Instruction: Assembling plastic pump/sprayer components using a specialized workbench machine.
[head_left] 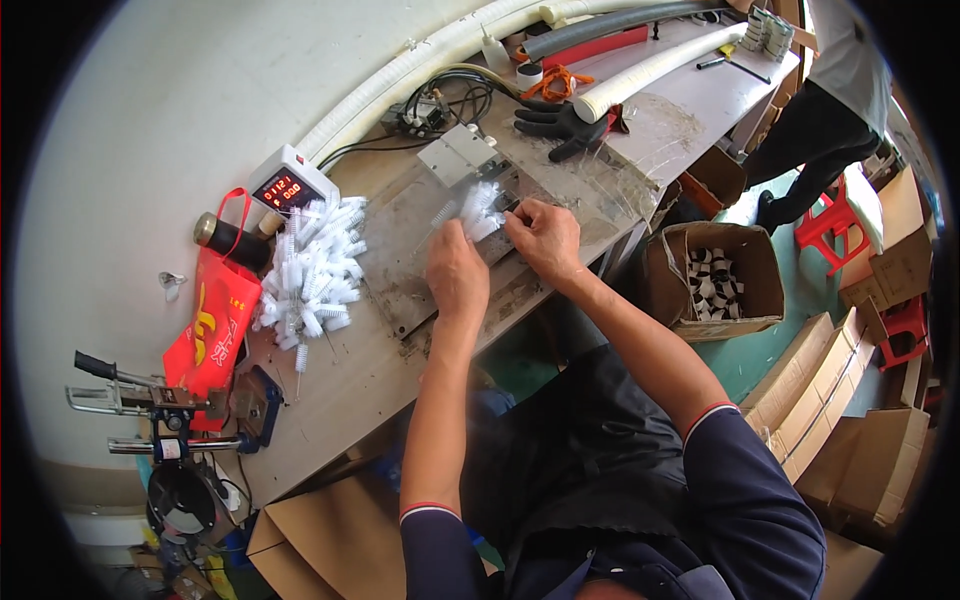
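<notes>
"White bristles, a blurred cluster of small wire brushes [483, 208]: where exactly?"

"Between the two hands, over the dull metal plate [395, 285] on the worktop [340, 395]. A single brush [443, 213] shows just beyond the fingertips of the left hand [459, 275]."

"And each grip?"

"The left hand's fingers are curled inward; whether they clasp a brush I cannot tell. On the right hand [548, 240], thumb and fingers are bunched at the cluster's edge, but the contact is too blurred to call it a pinch."

"What lies to the left?"

"A heap of similar brushes [312, 265], just in front of a white counter box [296, 178] with lit red digits. A black cylindrical flask [230, 242] and a red bag [208, 315] are beside the heap."

"Farther off?"

"A grey metal box [457, 155] stands beyond the hands, and a black glove [562, 122] lies past it to the right. Off the worktop, a cardboard carton [672, 285] holds curled white pieces [712, 285]. At upper right, a person in dark trousers [815, 125] stands near a red stool [832, 228]."
</notes>
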